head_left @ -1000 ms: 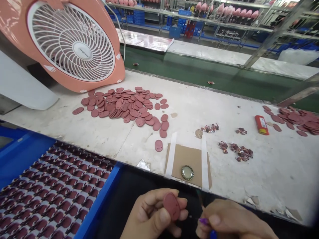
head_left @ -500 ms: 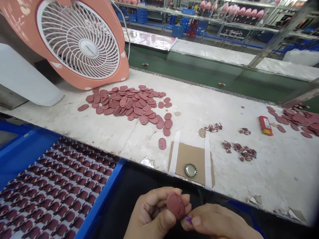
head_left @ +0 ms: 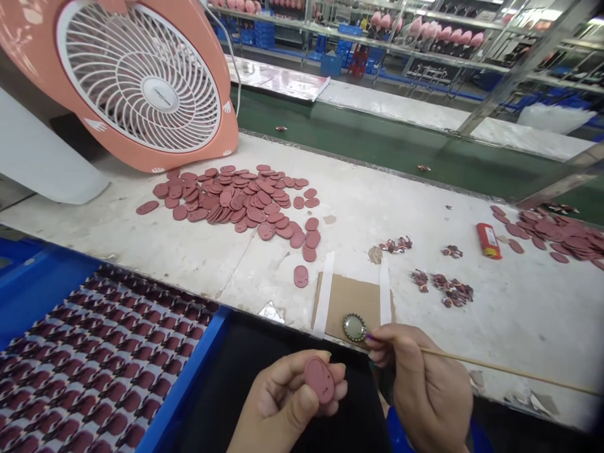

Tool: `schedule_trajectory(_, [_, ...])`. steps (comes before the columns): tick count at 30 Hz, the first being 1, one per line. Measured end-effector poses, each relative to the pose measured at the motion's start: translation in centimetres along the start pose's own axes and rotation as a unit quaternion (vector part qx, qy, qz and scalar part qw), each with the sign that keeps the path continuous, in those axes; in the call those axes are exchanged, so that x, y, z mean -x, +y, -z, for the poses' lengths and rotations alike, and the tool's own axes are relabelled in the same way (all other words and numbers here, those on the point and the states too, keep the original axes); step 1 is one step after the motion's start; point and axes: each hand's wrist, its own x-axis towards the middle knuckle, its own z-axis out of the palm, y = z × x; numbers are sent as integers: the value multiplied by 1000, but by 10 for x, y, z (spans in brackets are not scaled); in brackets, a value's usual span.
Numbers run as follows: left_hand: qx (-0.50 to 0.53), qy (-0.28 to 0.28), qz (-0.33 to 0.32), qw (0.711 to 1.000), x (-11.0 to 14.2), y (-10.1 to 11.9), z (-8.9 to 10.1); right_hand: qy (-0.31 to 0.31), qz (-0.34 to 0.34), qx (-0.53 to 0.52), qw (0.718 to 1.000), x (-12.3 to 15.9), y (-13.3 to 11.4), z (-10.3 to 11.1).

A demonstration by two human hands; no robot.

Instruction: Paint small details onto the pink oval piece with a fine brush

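While the left hand [head_left: 289, 402] holds a dull-red oval disc [head_left: 319, 380] between thumb and bent fingers, on the near side of the bottle cap [head_left: 354, 328] and slightly left, the right hand [head_left: 427, 387] pinches a thin stick [head_left: 495, 368], its purple tip [head_left: 369, 338] at the right rim of the bottle cap (contact cannot be told). Beneath the bottle cap lies cardboard [head_left: 352, 292]; beyond it and left, a heap of similar discs [head_left: 245, 196] covers part of the tabletop [head_left: 519, 314].

1 head view, facing forward-down, near bench [head_left: 514, 314].
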Motion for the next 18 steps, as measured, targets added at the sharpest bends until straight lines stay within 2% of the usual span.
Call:
schedule_trajectory(11, [-1,-6,-7,1000,-4,-3,-3,-24,11,3,1000,-5,11,-4])
schedule_trajectory(14, [-5,-5,-12,1000,-4,-3,-4,-13,-12,-29,999,-5,1,-4])
schedule_trajectory(16, [-4,-7,-15,1000,-3,-3,-5,15,-58,-95,994,-3,-13,-5])
schedule_trajectory(18, [1,-10,-16,1000,-3,-2,-7,58,-109,-183,975,2,-30,-9])
